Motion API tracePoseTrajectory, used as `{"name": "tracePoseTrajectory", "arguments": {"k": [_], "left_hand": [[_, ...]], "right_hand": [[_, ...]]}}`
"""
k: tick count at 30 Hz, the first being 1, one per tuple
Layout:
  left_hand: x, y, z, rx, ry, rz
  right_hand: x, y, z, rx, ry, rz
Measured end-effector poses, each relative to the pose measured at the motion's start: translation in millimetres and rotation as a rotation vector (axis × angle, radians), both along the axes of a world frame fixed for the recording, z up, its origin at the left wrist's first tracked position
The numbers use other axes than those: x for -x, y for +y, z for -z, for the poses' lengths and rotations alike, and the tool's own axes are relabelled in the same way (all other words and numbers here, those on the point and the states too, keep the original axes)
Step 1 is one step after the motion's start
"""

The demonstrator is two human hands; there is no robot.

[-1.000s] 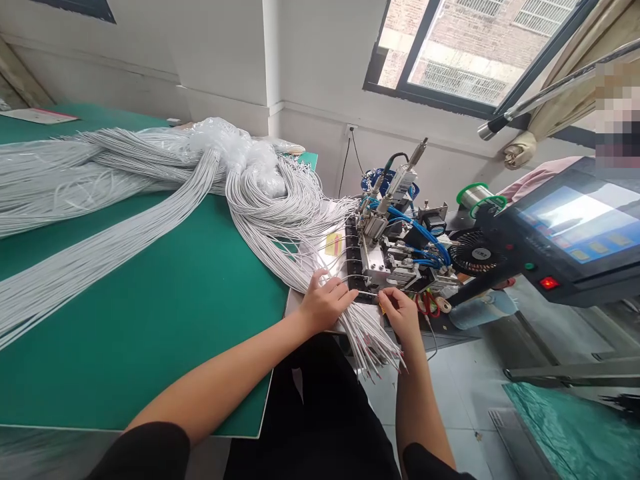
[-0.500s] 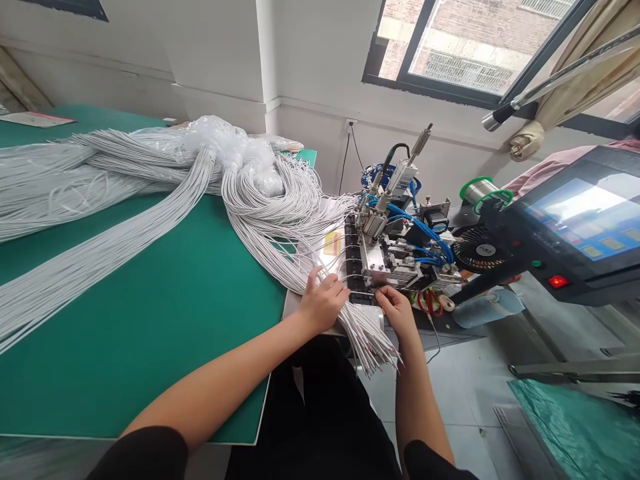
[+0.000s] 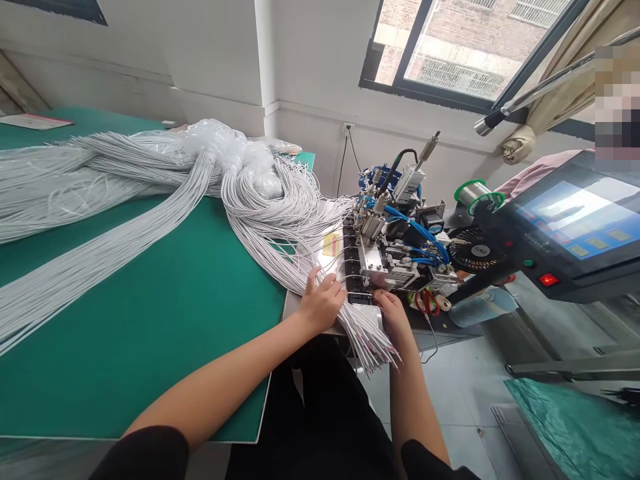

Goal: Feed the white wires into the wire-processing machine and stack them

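Two hands met at the near right corner of the green table (image 3: 150, 300), where the mat ended and a small machine (image 3: 395, 263) stood tight against its edge. The left hand (image 3: 323, 303) lay open, palm down and fingers spread, pressing on the bundle of white wires (image 3: 270, 213). That bundle ran across the mat from a large heap by the wall, and its loose ends (image 3: 373, 350) hung past the table's edge over the person's lap. The right hand (image 3: 393, 313) was just beside them at the machine's front, fingertips pinched together; what they gripped was too small to tell. A fan (image 3: 473, 250), scissors (image 3: 427, 303) and a screen (image 3: 575, 227) crowded the right side, close to that hand. Bare mat lay wide and free to the left of the left forearm.
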State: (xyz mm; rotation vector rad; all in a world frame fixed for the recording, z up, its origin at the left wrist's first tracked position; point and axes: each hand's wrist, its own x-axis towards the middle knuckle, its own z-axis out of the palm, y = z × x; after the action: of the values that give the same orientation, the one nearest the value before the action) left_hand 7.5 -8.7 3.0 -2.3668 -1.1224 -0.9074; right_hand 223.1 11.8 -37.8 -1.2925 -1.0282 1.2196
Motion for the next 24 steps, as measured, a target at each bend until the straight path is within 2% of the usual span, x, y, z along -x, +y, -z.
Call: {"name": "tracePoseTrajectory", "arguments": {"k": [5,11,14,19,24], "left_hand": [[2.0,-0.4,2.3,-0.017,0.019,-0.007],[3.4,0.6,5.6,0.009,0.013,-0.016],[3.7,-0.1,4.0,0.023,-0.006,-0.039],[5.4,-2.2,0.8,-0.03,-0.002,-0.032],[6.2,-2.9,-1.1,-0.046,-0.009,-0.008]], "right_hand": [[-2.0,-4.7,-1.9,-0.01,-0.035,-0.009],[-18.6,-17.9,-6.0,-0.098,-0.297,0.003],[-26.6,-26.7,-12.0,-0.133,-0.329,0.0],[-26.1,-44.5,-35.6,-0.153,-0.404,-0.086],[-12.0,-63.7,-65.5,-0.253,-0.513,-0.279]]}}
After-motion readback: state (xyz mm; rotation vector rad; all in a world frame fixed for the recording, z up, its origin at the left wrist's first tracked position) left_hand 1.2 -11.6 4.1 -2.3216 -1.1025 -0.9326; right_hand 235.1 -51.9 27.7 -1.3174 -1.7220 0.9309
